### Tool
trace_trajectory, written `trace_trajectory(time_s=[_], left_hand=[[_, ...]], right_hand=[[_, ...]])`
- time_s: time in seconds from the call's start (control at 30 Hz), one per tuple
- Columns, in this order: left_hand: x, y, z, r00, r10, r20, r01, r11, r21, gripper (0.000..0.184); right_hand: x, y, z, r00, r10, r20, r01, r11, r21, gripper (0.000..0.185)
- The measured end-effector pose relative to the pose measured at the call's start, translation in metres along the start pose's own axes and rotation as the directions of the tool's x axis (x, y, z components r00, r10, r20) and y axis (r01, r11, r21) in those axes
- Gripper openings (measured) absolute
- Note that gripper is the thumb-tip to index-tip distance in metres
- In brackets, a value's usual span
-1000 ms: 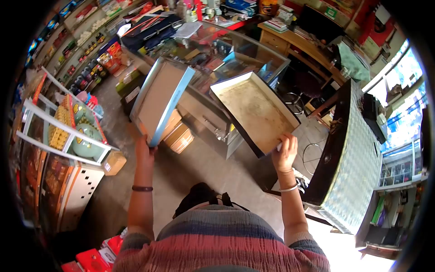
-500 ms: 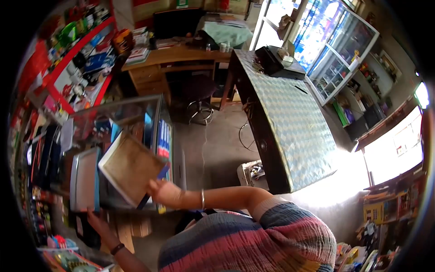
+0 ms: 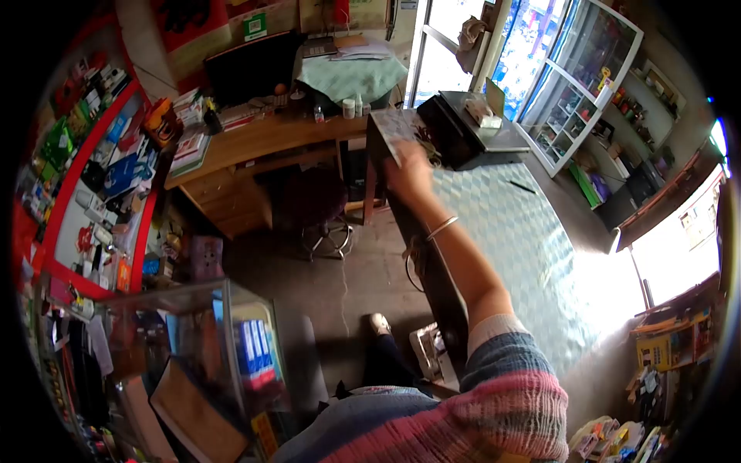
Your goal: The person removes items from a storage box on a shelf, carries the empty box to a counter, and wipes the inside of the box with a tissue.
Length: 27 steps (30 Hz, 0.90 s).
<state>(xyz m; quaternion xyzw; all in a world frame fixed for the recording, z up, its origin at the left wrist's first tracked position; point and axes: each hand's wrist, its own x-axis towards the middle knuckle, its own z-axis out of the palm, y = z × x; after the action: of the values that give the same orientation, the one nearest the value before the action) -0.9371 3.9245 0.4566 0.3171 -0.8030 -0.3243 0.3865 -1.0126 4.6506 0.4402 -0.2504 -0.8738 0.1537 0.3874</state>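
Note:
My right hand (image 3: pixel 411 171), with a bangle on its wrist, reaches over the far left corner of the table (image 3: pixel 502 224), which has a light checked cover. The fingers are smeared by motion, so whether they hold anything is unclear. Beside the hand lie tangled cables (image 3: pixel 431 143) and a black printer (image 3: pixel 463 127). At the lower left, a brown-faced shallow tray (image 3: pixel 199 413) leans in the glass display case (image 3: pixel 166 292). My left hand is out of view.
A wooden desk (image 3: pixel 255 143) with papers and bottles stands at the back, with a dark stool (image 3: pixel 316 201) before it. Red-edged shelves (image 3: pixel 58 208) crowded with goods line the left. A pen (image 3: pixel 522 186) lies on the table. Blue binders (image 3: pixel 251 343) stand in the case.
My right hand has let go of the shallow tray and swung right and forward over the table. My left hand has left the view. The camera has turned, and the case sits lower.

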Motion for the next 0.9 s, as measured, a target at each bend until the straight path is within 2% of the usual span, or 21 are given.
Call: trace_trajectory(time_s=[0.03, 0.1, 0.17, 0.27, 0.37, 0.4, 0.5, 0.53, 0.57, 0.6, 0.63, 0.7, 0.73, 0.77, 0.8, 0.83, 0.87, 0.9], left_hand=[[-0.006, 0.018, 0.015, 0.998, 0.058, -0.008, -0.058, 0.998, -0.012, 0.031], [-0.011, 0.055, 0.050, 0.988, 0.156, 0.016, -0.155, 0.988, -0.026, 0.033], [-0.018, 0.091, 0.090, 0.973, 0.221, 0.060, -0.216, 0.974, -0.072, 0.034], [-0.023, 0.136, 0.148, 0.945, 0.299, 0.136, -0.280, 0.949, -0.144, 0.036], [-0.017, 0.159, 0.199, 0.901, 0.362, 0.238, -0.312, 0.923, -0.224, 0.039], [-0.016, 0.163, 0.214, 0.885, 0.384, 0.262, -0.322, 0.913, -0.249, 0.040], [-0.018, 0.180, 0.257, 0.816, 0.481, 0.321, -0.386, 0.866, -0.316, 0.042], [-0.021, 0.181, 0.270, 0.787, 0.521, 0.330, -0.419, 0.845, -0.333, 0.043], [-0.026, 0.189, 0.282, 0.733, 0.607, 0.309, -0.502, 0.788, -0.358, 0.044], [-0.040, 0.197, 0.287, 0.811, 0.416, 0.411, -0.275, 0.892, -0.360, 0.043], [-0.038, 0.197, 0.294, 0.783, 0.349, 0.515, -0.160, 0.913, -0.377, 0.044], [-0.032, 0.206, 0.308, 0.671, 0.227, 0.706, 0.077, 0.926, -0.371, 0.044], [-0.032, 0.213, 0.317, 0.635, 0.241, 0.734, 0.082, 0.924, -0.375, 0.044], [-0.051, 0.235, 0.333, 0.627, 0.299, 0.719, 0.025, 0.915, -0.402, 0.043], [-0.074, 0.262, 0.343, 0.630, 0.366, 0.685, -0.046, 0.898, -0.437, 0.043], [-0.099, 0.288, 0.350, 0.627, 0.419, 0.656, -0.106, 0.881, -0.462, 0.042], [-0.128, 0.316, 0.350, 0.627, 0.460, 0.629, -0.164, 0.867, -0.471, 0.042], [-0.151, 0.341, 0.352, 0.609, 0.501, 0.615, -0.205, 0.848, -0.489, 0.041]], right_hand=[[0.039, 0.067, 0.005, 0.992, -0.100, -0.072, 0.098, 0.995, -0.035, 0.040], [0.092, 0.151, 0.000, 0.974, 0.032, -0.223, -0.054, 0.994, -0.095, 0.039], [0.135, 0.222, -0.005, 0.962, 0.140, -0.236, -0.190, 0.961, -0.203, 0.043], [0.178, 0.295, -0.009, 0.944, 0.282, -0.169, -0.325, 0.881, -0.345, 0.042], [0.206, 0.340, -0.011, 0.885, 0.465, -0.029, -0.450, 0.835, -0.316, 0.042], [0.212, 0.349, -0.011, 0.854, 0.520, 0.001, -0.485, 0.798, -0.358, 0.042], [0.226, 0.370, -0.019, 0.923, 0.382, -0.039, -0.375, 0.875, -0.307, 0.038], [0.225, 0.374, -0.026, 0.923, 0.377, -0.082, -0.385, 0.904, -0.187, 0.032], [0.227, 0.380, -0.030, 0.906, 0.390, -0.167, -0.393, 0.919, 0.015, 0.028], [0.229, 0.385, -0.034, 0.883, 0.436, -0.175, -0.415, 0.899, 0.142, 0.028], [0.231, 0.390, -0.040, 0.859, 0.479, -0.182, -0.425, 0.864, 0.268, 0.027], [0.230, 0.389, -0.052, 0.953, 0.301, -0.030, -0.301, 0.954, -0.009, 0.026], [0.232, 0.388, -0.055, 0.955, 0.297, -0.003, -0.297, 0.954, -0.036, 0.032], [0.233, 0.386, -0.055, 0.942, 0.307, -0.134, -0.309, 0.951, 0.007, 0.031], [0.233, 0.373, -0.066, 0.953, 0.287, -0.096, -0.294, 0.953, -0.068, 0.023], [0.237, 0.395, -0.052, 0.911, 0.398, 0.106, -0.392, 0.917, -0.077, 0.017], [0.232, 0.388, -0.058, 0.951, 0.278, 0.137, -0.234, 0.934, -0.271, 0.015], [0.232, 0.370, -0.064, 0.975, 0.200, 0.100, -0.172, 0.957, -0.234, 0.018]])
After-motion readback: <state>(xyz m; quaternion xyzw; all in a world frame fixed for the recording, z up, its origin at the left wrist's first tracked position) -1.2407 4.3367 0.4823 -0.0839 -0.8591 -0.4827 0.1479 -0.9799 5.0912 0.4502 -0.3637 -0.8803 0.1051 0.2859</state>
